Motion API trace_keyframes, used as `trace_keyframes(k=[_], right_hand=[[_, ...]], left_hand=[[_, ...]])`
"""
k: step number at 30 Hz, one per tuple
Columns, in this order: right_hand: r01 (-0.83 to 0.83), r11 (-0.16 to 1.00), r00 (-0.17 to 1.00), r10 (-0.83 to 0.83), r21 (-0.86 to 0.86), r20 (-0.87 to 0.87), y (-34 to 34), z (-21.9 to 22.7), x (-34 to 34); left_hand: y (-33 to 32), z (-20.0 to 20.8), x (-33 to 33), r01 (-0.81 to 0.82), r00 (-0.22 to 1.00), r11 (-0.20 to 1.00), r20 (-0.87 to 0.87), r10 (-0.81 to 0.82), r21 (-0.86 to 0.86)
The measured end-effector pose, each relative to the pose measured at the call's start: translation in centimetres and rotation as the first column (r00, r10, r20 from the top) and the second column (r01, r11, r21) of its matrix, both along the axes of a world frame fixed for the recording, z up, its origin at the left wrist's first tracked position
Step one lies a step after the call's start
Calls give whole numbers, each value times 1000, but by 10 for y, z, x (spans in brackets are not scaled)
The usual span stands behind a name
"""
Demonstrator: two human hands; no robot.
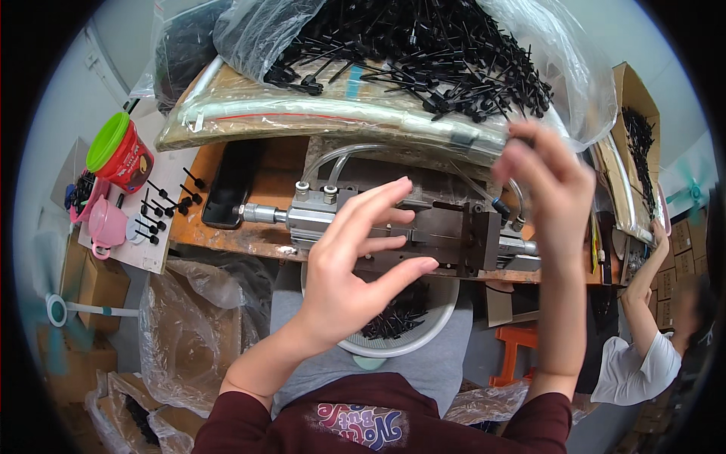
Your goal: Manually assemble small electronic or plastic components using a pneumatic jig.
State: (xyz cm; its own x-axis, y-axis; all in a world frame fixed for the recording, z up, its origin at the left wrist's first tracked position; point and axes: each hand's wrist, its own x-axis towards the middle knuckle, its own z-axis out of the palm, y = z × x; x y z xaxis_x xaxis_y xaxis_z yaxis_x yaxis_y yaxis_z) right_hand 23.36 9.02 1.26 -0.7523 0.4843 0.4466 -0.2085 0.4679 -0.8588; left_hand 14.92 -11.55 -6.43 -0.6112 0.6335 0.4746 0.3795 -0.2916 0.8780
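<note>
My left hand hovers over a metal clamping fixture with air cylinders, its fingers spread and nothing in them. The dark block of the fixture is to the right of my fingertips. My right hand is raised at the fixture's right end, near the edge of a heap of black stemmed plastic parts. Its fingers are bent and smeared by motion, so whether they hold a part cannot be made out. Below the fixture, a white basket on my lap holds black pieces, partly hidden by my left hand.
A black phone lies left of the fixture. Further left are a red tub with a green rim, a pink cup and several standing black parts. Clear air hoses arch behind the fixture. Another person works at the right.
</note>
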Motion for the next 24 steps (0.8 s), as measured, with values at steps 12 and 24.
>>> trace_keyframes(k=[12, 24], right_hand=[[317, 790, 943, -202, 526, -265, -45, -80, 51], [92, 651, 983, -179, 754, 34, -95, -145, 33]], left_hand=[[-34, -3, -2, 153, 988, 988, 13, -153, -29], [-36, -9, 3, -209, 908, 969, -393, 144, -128]])
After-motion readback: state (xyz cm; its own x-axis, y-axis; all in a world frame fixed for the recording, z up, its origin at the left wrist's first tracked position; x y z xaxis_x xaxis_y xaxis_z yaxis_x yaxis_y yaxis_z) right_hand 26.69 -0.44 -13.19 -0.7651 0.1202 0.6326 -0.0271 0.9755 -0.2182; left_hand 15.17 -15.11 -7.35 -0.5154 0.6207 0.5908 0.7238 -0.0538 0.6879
